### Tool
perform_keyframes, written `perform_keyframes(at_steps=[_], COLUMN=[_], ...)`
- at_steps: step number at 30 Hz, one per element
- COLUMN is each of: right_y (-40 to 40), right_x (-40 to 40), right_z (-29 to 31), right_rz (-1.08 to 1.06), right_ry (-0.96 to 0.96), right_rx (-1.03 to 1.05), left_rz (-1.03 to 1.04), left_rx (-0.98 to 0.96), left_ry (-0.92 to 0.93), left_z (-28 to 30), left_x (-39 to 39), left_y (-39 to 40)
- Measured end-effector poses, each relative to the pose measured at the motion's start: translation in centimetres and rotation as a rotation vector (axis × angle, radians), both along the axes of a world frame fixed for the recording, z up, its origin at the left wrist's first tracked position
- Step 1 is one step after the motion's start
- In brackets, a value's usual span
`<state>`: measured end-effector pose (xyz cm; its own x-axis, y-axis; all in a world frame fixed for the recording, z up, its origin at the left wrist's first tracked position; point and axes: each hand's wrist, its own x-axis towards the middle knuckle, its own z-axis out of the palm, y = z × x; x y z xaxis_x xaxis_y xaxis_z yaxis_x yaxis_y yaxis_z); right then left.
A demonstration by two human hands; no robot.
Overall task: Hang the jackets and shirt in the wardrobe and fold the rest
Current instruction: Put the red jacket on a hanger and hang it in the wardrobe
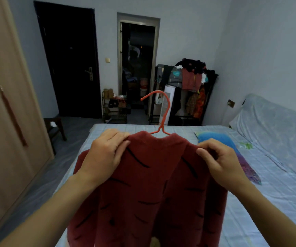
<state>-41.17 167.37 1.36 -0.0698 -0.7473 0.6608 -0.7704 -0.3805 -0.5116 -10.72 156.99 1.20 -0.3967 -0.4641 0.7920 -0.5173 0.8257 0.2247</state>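
Jacket (149,189): dark red, fuzzy, black dashes, on orange hanger (163,111). Left hand (106,154) and right hand (220,161) pinch its shoulders. Hem cut off below; hanger bar hidden.

Pale blue-grey walls (188,32) close in a dimly lit bedroom. A dark closed door (68,65) stands in the far wall, with an open doorway (138,65) to its right (the space beyond is too dark to read). A low shoe rack (115,109) sits between them. A cluttered clothes rack (188,90) fills the far right corner. A bed (277,202) in a light blue sheet occupies the foreground above a grey floor (76,125).
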Motion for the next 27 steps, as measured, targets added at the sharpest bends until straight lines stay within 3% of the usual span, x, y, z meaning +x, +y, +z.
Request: perform_keyframes(at_steps=[15, 27], right_y=[0.6, 5.3], right_x=[3.3, 20.3], right_z=[1.0, 2.2], right_rz=[0.472, 0.867], right_ry=[-0.087, -0.043], right_rx=[0.004, 0.004], left_rz=[0.499, 0.918], left_rx=[-0.046, -0.002], left_ry=[-0.125, -0.086], left_z=[2.1, 3.4], left_x=[6.3, 19.0], left_y=[13.8, 31.9])
